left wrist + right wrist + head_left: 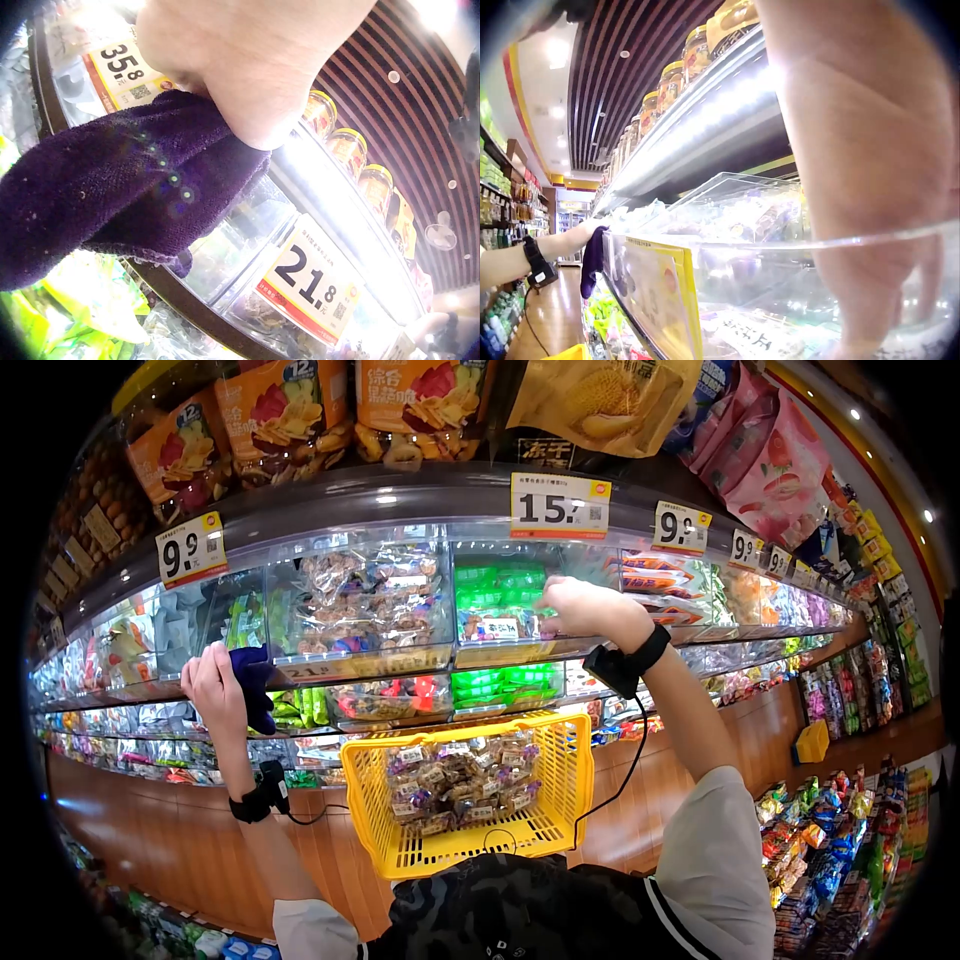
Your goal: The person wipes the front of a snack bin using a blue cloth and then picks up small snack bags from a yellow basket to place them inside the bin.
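Observation:
At the left of the head view my left hand (214, 685) holds a dark purple cloth (252, 685) against the front edge of the clear shelf bins. In the left wrist view the cloth (127, 180) hangs from under the hand (225, 60), beside a 21.8 price tag (309, 289). My right hand (590, 608) reaches over the bin of green packets (500, 588). The right wrist view shows this hand (874, 165) down behind the bin's clear front wall, near white-labelled packets (757, 337); its fingertips are hidden.
A yellow basket (468, 735) with several brown snack packs (465, 780) stands below the shelf, between my arms. Above the bins runs a ledge with price tags (560, 507) and hanging snack bags (420, 400). More packets (820, 840) fill a display at the lower right.

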Demonstrator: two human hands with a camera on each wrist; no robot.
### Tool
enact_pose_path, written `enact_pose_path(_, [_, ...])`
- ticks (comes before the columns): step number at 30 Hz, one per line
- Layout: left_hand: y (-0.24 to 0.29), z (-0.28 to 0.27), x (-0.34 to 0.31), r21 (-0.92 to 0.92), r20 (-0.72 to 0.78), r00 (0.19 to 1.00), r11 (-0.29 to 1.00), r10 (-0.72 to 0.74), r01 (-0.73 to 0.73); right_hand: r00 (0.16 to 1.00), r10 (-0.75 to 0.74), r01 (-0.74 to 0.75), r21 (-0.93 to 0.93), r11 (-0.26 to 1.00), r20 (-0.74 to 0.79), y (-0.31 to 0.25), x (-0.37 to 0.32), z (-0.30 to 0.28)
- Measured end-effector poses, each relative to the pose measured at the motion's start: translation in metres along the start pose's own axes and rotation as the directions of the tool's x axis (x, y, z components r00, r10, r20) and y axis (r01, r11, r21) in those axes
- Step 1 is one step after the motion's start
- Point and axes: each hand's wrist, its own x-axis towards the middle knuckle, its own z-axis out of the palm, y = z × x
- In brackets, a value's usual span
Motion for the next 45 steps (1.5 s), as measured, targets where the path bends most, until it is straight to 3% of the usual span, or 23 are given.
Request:
enact_pose_path(2, [0.000, -0.002, -0.003, 0.020, 0.009, 1.000, 1.000, -0.007, 0.007, 0.999, -0.028, 0.028, -0.007, 1.000, 0.016, -0.003, -0.004, 0.004])
enact_pose_path(4, [0.002, -0.002, 0.002, 0.000, 0.034, 0.999, 1.000, -0.012, 0.012, 0.935, 0.068, -0.068, 0.013, 0.998, -0.348, -0.021, -0.023, -0.002])
enact_pose_path(6, [-0.001, -0.002, -0.001, -0.009, 0.016, 1.000, 1.000, -0.008, 0.008, 0.836, -0.084, 0.193, 0.147, 0.970, -0.542, -0.055, -0.053, -0.020])
enact_pose_path(8, [0.002, -0.005, 0.001, 0.007, 0.040, 0.999, 1.000, -0.026, 0.026, 0.924, -0.181, 0.334, 0.477, 0.813, -0.338, -0.076, -0.087, -0.019])
enact_pose_path(10, [-0.002, -0.006, 0.001, 0.082, 0.123, 0.990, 0.995, -0.070, 0.060, 0.952, -0.288, 0.273, 0.705, 0.654, -0.102, -0.086, -0.103, -0.013])
enact_pose_path(12, [0.000, -0.006, 0.000, 0.046, 0.112, 0.991, 0.996, -0.079, 0.074, 0.713, -0.628, 0.142, 0.812, 0.566, 0.313, -0.105, -0.089, 0.038])
enact_pose_path(14, [0.003, -0.005, 0.002, 0.063, 0.079, 0.995, 0.997, -0.056, 0.051, 0.761, -0.535, 0.132, 0.718, 0.683, 0.368, -0.088, -0.062, 0.150])
enact_pose_path(16, [0.003, -0.008, 0.001, 0.034, 0.090, 0.994, 0.998, -0.065, 0.062, 0.942, -0.027, -0.028, 0.159, 0.987, 0.333, -0.064, -0.043, 0.290])
enact_pose_path(17, [0.006, -0.009, 0.002, 0.005, 0.093, 0.994, 0.999, -0.053, 0.053, 0.962, -0.021, -0.015, 0.127, 0.992, 0.272, -0.053, -0.043, 0.324])
enact_pose_path(19, [0.005, -0.012, 0.002, 0.023, 0.082, 0.995, 0.998, -0.054, 0.052, 0.978, -0.033, 0.015, 0.090, 0.996, 0.206, -0.052, -0.043, 0.354])
enact_pose_path(21, [0.007, -0.010, 0.002, 0.022, 0.056, 0.998, 0.999, -0.027, 0.026, 0.974, 0.209, -0.218, 0.104, 0.970, 0.088, -0.063, -0.047, 0.374])
enact_pose_path(24, [0.005, -0.010, 0.002, 0.026, 0.080, 0.997, 0.999, -0.022, 0.020, 0.968, 0.251, -0.249, 0.181, 0.951, 0.012, -0.057, -0.054, 0.393])
enact_pose_path(28, [0.010, -0.003, 0.003, -0.015, 0.024, 1.000, 1.000, -0.011, 0.011, 0.945, 0.328, -0.305, 0.398, 0.865, 0.011, -0.035, -0.074, 0.365])
enact_pose_path(30, [0.005, -0.004, 0.001, 0.015, -0.001, 1.000, 1.000, -0.016, 0.016, 0.945, 0.327, -0.305, 0.330, 0.893, -0.009, -0.038, -0.079, 0.351])
enact_pose_path(33, [0.000, -0.004, -0.004, 0.005, 0.001, 1.000, 1.000, -0.020, 0.020, 0.907, 0.055, -0.341, 0.652, 0.677, 0.417, -0.068, -0.094, 0.238])
enact_pose_path(34, [0.002, -0.001, 0.000, 0.006, -0.005, 1.000, 1.000, -0.016, 0.016, 0.914, -0.280, -0.093, 0.825, 0.557, 0.292, -0.072, -0.105, 0.206])
enact_pose_path(37, [0.005, -0.003, 0.001, 0.010, 0.004, 1.000, 1.000, -0.018, 0.018, 0.881, -0.361, -0.108, 0.874, 0.474, 0.305, -0.074, -0.117, 0.161])
enact_pose_path(39, [0.005, -0.004, 0.001, 0.016, 0.024, 0.999, 0.999, -0.033, 0.032, 0.898, -0.407, -0.008, 0.931, 0.366, 0.168, -0.074, -0.126, 0.091])
enact_pose_path(41, [0.008, -0.005, 0.002, 0.010, 0.017, 1.000, 1.000, -0.026, 0.026, 0.922, -0.332, 0.340, 0.827, 0.448, -0.199, -0.064, -0.121, 0.050])
enact_pose_path(42, [0.008, -0.005, 0.002, 0.009, 0.017, 0.999, 0.999, -0.030, 0.030, 0.957, -0.247, 0.251, 0.868, 0.429, -0.154, -0.050, -0.119, 0.038])
enact_pose_path(43, [0.008, -0.004, 0.002, 0.009, 0.010, 1.000, 1.000, -0.030, 0.030, 0.953, -0.173, 0.298, 0.879, 0.372, -0.249, -0.047, -0.104, 0.024])
enact_pose_path(44, [0.008, -0.004, 0.002, 0.005, 0.002, 1.000, 1.000, -0.021, 0.021, 0.939, 0.023, 0.290, 0.826, 0.483, -0.343, -0.046, -0.091, 0.009])
enact_pose_path(45, [0.007, -0.004, 0.002, 0.004, 0.008, 1.000, 1.000, -0.020, 0.020, 0.934, 0.074, 0.252, 0.794, 0.554, -0.348, -0.048, -0.080, -0.014])
